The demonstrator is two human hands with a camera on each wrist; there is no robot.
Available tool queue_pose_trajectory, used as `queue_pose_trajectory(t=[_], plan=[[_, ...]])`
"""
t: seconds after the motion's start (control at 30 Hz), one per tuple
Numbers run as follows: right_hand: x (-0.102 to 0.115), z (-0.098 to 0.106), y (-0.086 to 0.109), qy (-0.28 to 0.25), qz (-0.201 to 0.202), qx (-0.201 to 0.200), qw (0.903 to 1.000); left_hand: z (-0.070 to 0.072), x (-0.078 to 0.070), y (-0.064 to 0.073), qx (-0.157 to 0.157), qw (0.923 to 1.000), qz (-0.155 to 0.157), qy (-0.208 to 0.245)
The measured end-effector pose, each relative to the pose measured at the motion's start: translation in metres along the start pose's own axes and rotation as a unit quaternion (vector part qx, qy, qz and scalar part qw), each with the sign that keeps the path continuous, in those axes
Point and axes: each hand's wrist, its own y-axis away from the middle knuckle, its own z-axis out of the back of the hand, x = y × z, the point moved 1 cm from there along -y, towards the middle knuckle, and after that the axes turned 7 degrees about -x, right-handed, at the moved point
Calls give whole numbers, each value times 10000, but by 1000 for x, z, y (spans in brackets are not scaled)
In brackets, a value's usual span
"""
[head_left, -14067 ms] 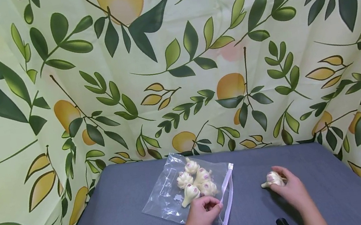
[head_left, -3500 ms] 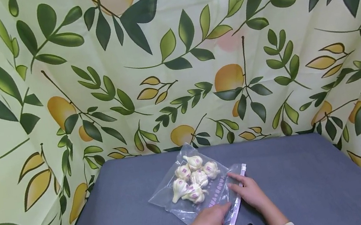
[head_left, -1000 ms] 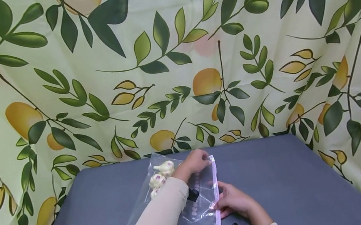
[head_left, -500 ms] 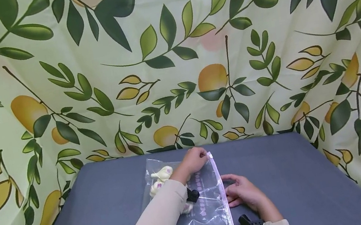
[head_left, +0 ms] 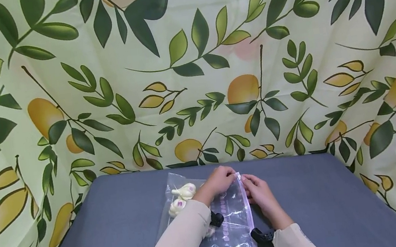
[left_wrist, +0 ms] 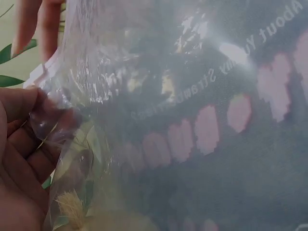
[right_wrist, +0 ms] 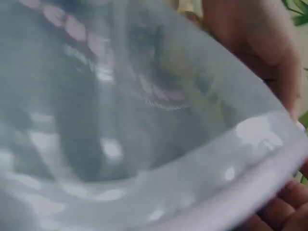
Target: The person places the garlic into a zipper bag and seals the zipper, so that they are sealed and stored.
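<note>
A clear slider zip bag (head_left: 233, 229) with printed lettering lies on the table, holding several garlic bulbs (head_left: 185, 191); my left forearm hides some of them. My left hand (head_left: 219, 181) reaches across the bag and pinches its far corner, just beside the white slider (head_left: 238, 176). In the left wrist view, thumb and fingers of the left hand (left_wrist: 19, 144) grip the crinkled plastic below the slider (left_wrist: 36, 74). My right hand (head_left: 261, 195) is at the same corner, fingers extended close to the slider. Its curled fingers (right_wrist: 284, 209) show under the blurred zip edge in the right wrist view.
The grey table (head_left: 318, 208) extends right of the bag and to its left. A patterned cloth (head_left: 189, 65) with fruit and leaves hangs behind and at the sides. Black wrist devices (head_left: 262, 235) sit on both wrists.
Earlier my right hand held a garlic bulb beside the bag; now that hand is at the zip. In the last half second it has moved along the zip to the far corner, beside the left.
</note>
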Motion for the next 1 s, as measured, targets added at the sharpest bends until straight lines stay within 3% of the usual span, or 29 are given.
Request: queue_pose_trajectory(t=[0.17,0.4,0.7,1.0], plan=[[6,-5,-12,448,612,-224,9969,-3,3,1,-75,9997,64,209],[12,-4,-9,526,425,-116,9976,-3,3,4,-59,9985,164,527],[6,0,-1,256,-31,320,9992,-5,7,1,-102,9991,118,400],[-4,1,1,103,-4,436,9990,-8,8,1,-224,9983,91,536]])
